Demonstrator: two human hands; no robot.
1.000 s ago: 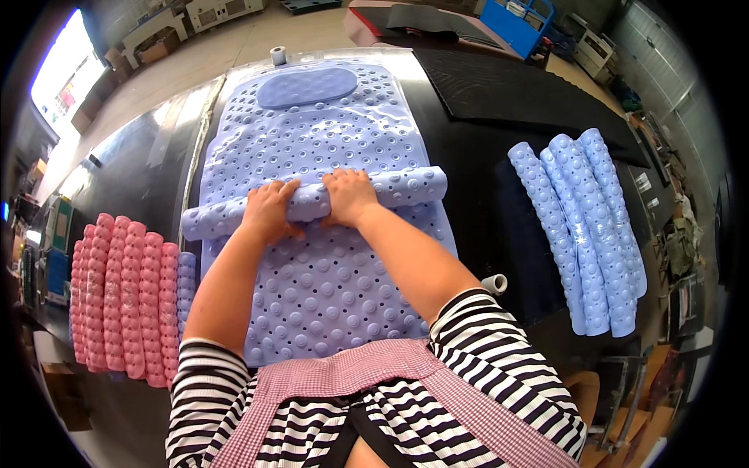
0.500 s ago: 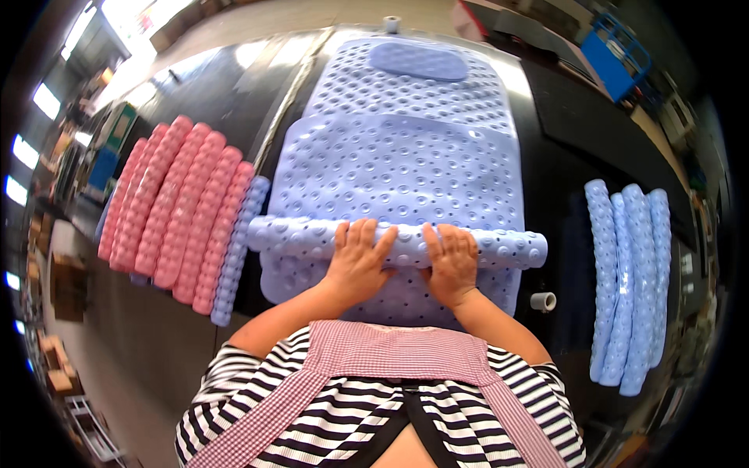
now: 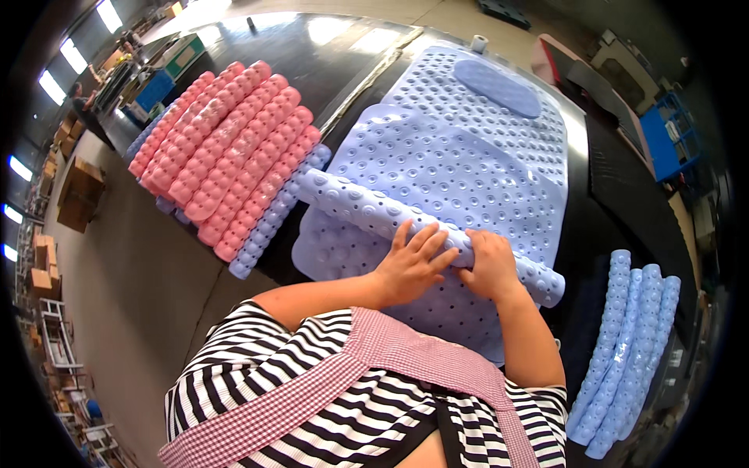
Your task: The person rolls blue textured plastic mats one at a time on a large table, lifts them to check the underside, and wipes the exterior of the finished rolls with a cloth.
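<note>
A light blue bubbled rubber mat (image 3: pixel 460 148) lies spread on a black table (image 3: pixel 624 187). Its near end is wound into a roll (image 3: pixel 367 207) lying across the mat. My left hand (image 3: pixel 411 264) rests on the roll with fingers spread. My right hand (image 3: pixel 491 264) is curled over the roll just beside it. Both hands press on the roll's right half.
Rolled pink mats (image 3: pixel 230 148) lie stacked at the table's left, with a pale blue roll (image 3: pixel 273 218) along their near edge. Several rolled blue mats (image 3: pixel 624 351) lie at the right. A small tape roll (image 3: pixel 479 42) stands at the far end. Cardboard boxes (image 3: pixel 78 195) sit on the floor, left.
The view has swung to the right and tilted, so the mat now runs diagonally. Both hands stay on the roll, which sits about as far up the mat.
</note>
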